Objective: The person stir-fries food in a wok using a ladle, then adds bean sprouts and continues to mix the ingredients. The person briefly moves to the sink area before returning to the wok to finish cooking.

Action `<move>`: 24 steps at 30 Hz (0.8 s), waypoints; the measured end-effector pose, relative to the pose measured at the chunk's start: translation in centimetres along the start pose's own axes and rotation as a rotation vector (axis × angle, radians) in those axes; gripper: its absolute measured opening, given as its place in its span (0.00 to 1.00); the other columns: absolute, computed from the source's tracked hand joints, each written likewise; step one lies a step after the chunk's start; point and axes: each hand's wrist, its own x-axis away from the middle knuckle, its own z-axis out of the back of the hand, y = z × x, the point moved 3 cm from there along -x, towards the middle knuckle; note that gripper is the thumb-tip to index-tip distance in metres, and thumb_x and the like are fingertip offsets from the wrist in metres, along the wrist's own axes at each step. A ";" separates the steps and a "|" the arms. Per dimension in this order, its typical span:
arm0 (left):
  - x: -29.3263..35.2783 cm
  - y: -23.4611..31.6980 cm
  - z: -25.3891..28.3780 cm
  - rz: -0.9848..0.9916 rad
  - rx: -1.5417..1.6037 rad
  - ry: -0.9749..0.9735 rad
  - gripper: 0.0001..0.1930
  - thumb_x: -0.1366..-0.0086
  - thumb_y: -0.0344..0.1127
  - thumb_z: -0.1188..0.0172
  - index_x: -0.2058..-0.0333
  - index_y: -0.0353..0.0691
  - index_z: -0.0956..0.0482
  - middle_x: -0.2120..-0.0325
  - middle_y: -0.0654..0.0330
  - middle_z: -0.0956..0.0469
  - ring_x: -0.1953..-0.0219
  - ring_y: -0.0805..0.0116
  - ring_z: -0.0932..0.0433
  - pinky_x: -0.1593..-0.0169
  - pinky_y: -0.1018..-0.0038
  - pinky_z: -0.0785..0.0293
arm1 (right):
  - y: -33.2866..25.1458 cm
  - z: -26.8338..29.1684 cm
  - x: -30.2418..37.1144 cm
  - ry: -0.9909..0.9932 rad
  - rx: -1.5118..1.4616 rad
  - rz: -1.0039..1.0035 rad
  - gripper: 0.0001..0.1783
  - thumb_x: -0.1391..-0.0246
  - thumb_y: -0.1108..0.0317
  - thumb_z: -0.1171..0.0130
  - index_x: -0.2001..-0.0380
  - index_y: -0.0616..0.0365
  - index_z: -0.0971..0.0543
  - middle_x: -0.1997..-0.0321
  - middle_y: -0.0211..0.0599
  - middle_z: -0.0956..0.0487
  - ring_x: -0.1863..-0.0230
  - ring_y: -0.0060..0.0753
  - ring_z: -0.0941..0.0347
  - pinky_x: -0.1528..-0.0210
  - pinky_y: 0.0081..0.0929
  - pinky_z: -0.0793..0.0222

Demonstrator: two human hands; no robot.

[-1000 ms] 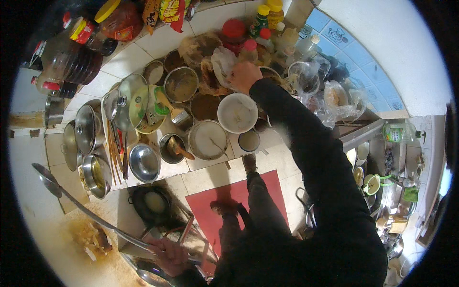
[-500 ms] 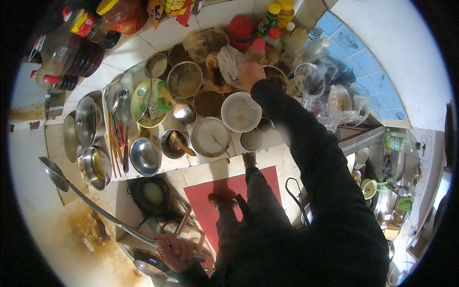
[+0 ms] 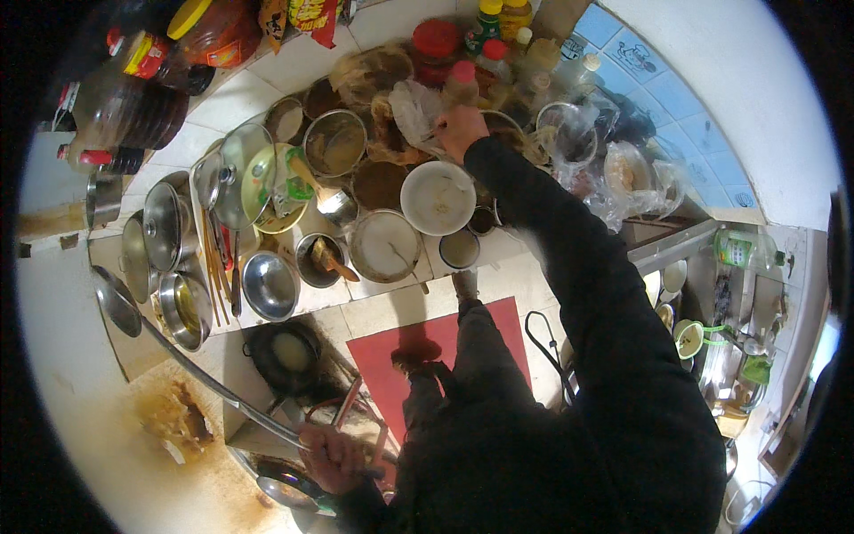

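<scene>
A long-handled metal ladle point(image 3: 191, 369) is gripped in my left hand point(image 3: 334, 458), its bowl pointing up and to the left, clear of the counter. My right hand point(image 3: 461, 132) reaches across to the back of the counter. Its fingers are closed at the edge of a crumpled clear plastic bag point(image 3: 416, 111); the fingertips are partly hidden. Just behind them stands a bottle with a pink cap point(image 3: 461, 82). Below the right hand sit a white bowl with a little residue point(image 3: 438, 198), a bowl of white powder point(image 3: 385, 245) with a spoon, and a small cup point(image 3: 460, 249).
Metal bowls point(image 3: 270, 285), pot lids point(image 3: 163, 227) and a spatula lie on the left of the counter. Dark liquid jugs point(image 3: 129, 111) stand back left; bottles and bagged food point(image 3: 627, 169) crowd the right. A black wok point(image 3: 285, 356) and red mat point(image 3: 494, 343) lie below.
The ladle's bowl has swung slightly right and its handle looks steeper. My right hand stays by the plastic bag, and the whole view has shifted a little.
</scene>
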 end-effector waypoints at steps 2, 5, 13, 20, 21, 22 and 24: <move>-0.3 -0.7 0.0 -0.010 0.089 0.017 0.13 0.25 0.45 0.51 0.69 0.47 0.35 0.85 0.67 0.41 0.92 0.77 0.44 0.92 0.77 0.45 | 1.1 0.7 0.4 0.070 -0.179 -0.067 0.10 0.51 0.64 0.38 0.69 0.56 0.14 0.72 0.45 0.17 0.69 0.49 0.20 0.61 0.44 0.24; -0.7 -0.6 -1.3 0.023 0.001 0.069 0.12 0.26 0.45 0.50 0.69 0.47 0.34 0.86 0.67 0.41 0.91 0.77 0.43 0.91 0.77 0.44 | 2.1 1.4 1.5 0.070 -0.388 -0.259 0.07 0.54 0.67 0.38 0.71 0.51 0.13 0.71 0.48 0.17 0.68 0.51 0.20 0.62 0.43 0.23; -1.0 -2.0 -1.4 0.203 -0.091 0.360 0.14 0.27 0.43 0.49 0.73 0.47 0.34 0.87 0.68 0.41 0.92 0.76 0.43 0.90 0.77 0.44 | 4.2 2.4 3.5 0.242 -0.621 -0.322 0.09 0.48 0.71 0.38 0.64 0.63 0.15 0.78 0.36 0.18 0.80 0.24 0.22 0.75 0.25 0.25; -2.4 -4.9 0.3 0.127 -0.706 0.208 0.16 0.28 0.42 0.50 0.75 0.43 0.32 0.89 0.65 0.36 0.91 0.75 0.38 0.86 0.76 0.38 | 2.8 6.0 6.0 0.178 -0.885 -0.374 0.09 0.45 0.72 0.38 0.62 0.64 0.16 0.72 0.38 0.17 0.76 0.25 0.21 0.74 0.25 0.25; -2.1 -5.2 0.5 0.089 -0.900 0.178 0.16 0.28 0.42 0.51 0.75 0.42 0.31 0.89 0.64 0.35 0.91 0.74 0.37 0.85 0.76 0.37 | 3.4 5.6 6.4 0.170 -0.983 -0.409 0.10 0.45 0.72 0.38 0.61 0.65 0.17 0.71 0.38 0.17 0.75 0.25 0.21 0.73 0.25 0.25; -2.1 -5.9 0.9 0.176 -0.770 0.180 0.16 0.29 0.43 0.50 0.75 0.41 0.30 0.88 0.64 0.33 0.90 0.73 0.35 0.84 0.76 0.37 | 3.2 5.8 6.7 0.155 -1.084 -0.434 0.11 0.45 0.71 0.37 0.60 0.66 0.17 0.69 0.39 0.17 0.74 0.26 0.21 0.73 0.26 0.25; -2.6 -7.1 1.8 0.359 -0.518 0.190 0.17 0.30 0.44 0.48 0.74 0.38 0.27 0.87 0.63 0.30 0.88 0.72 0.31 0.83 0.75 0.35 | 2.2 9.2 9.0 0.140 -1.150 -0.375 0.12 0.44 0.72 0.38 0.59 0.68 0.19 0.69 0.38 0.18 0.73 0.27 0.22 0.71 0.25 0.24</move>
